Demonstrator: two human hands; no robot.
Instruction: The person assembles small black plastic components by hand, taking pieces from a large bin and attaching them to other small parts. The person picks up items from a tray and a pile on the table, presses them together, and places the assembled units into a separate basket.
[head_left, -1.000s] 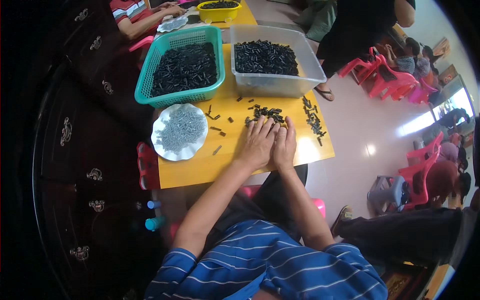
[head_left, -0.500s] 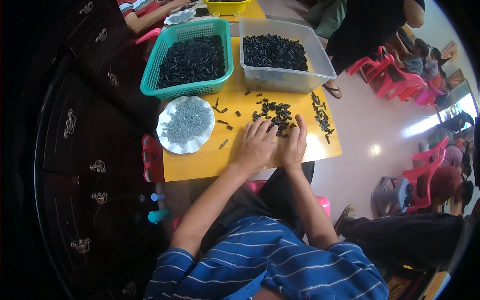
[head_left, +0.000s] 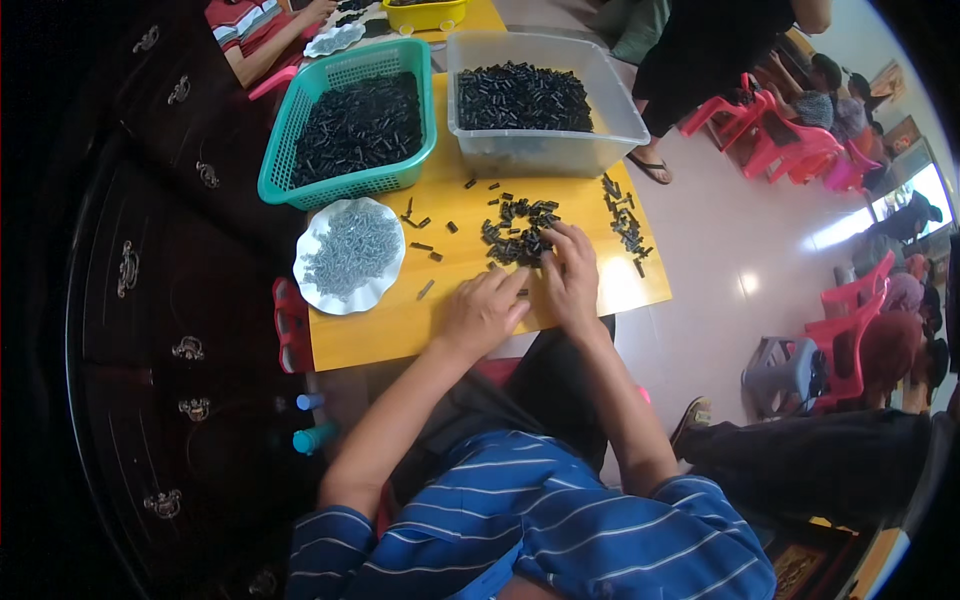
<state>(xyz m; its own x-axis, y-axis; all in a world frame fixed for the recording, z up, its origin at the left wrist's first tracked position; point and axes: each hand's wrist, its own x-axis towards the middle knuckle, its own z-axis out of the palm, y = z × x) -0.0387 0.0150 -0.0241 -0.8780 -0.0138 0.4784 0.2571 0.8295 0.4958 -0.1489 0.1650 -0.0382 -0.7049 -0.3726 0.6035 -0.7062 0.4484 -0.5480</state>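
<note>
On the yellow table a loose heap of small black cylindrical pieces [head_left: 512, 245] lies in front of me. My left hand [head_left: 483, 308] rests low at the heap's near side, thumb and forefinger closed around one small black piece [head_left: 523, 293]. Over the heap's right edge reaches my right hand [head_left: 572, 278], its thumb and fingers apart, fingertips touching the pieces. To the left, a white scalloped plate [head_left: 303, 262] holds many tiny clear pins [head_left: 352, 250]. A few black pieces [head_left: 424, 247] lie scattered between plate and heap.
Behind stand a green basket [head_left: 428, 130] and a clear plastic bin [head_left: 610, 150], both filled with black pieces. Another strip of pieces [head_left: 625, 225] lies along the table's right edge. Dark drawers [head_left: 130, 270] rise at left. People and pink chairs [head_left: 805, 150] are at right.
Both hands have drawn slightly apart; the left has come back toward me, and the right fingers have bent down onto the heap. The whole view has shifted a little.
</note>
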